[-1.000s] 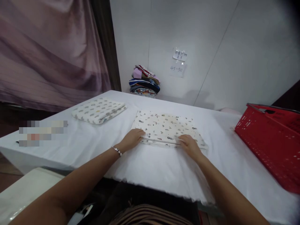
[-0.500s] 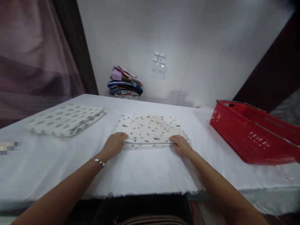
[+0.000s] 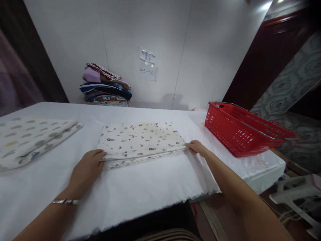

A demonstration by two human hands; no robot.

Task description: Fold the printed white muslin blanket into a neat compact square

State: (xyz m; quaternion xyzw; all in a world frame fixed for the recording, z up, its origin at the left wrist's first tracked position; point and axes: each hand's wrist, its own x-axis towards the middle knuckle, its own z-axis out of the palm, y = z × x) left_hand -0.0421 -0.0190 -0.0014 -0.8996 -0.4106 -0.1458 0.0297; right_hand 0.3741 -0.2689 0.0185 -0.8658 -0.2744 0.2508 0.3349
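A folded white cloth (image 3: pixel 142 139) with small grey, green and brown prints lies flat in front of me, its layers showing along the near edge. My left hand (image 3: pixel 87 169), with a silver bracelet at the wrist, holds the near left corner, thumb on top and the other fingers partly hidden. At the near right corner, my right hand (image 3: pixel 197 147) pinches the cloth's edge. Left of it lies a second folded white cloth (image 3: pixel 37 137) with grey cloud-like shapes, apart from both hands.
A white sheet covers the table (image 3: pixel 150 190). On the right stands a red plastic basket (image 3: pixel 230 132) with metal handles. Several folded fabrics form a stack (image 3: pixel 106 85) by the back wall, near paper signs (image 3: pixel 147 63). A white stool (image 3: pixel 296 190) stands beyond the table's right end.
My view has turned to the right. My right hand has slid outward from the cloth's near edge to its right corner. The left hand still holds the left corner.
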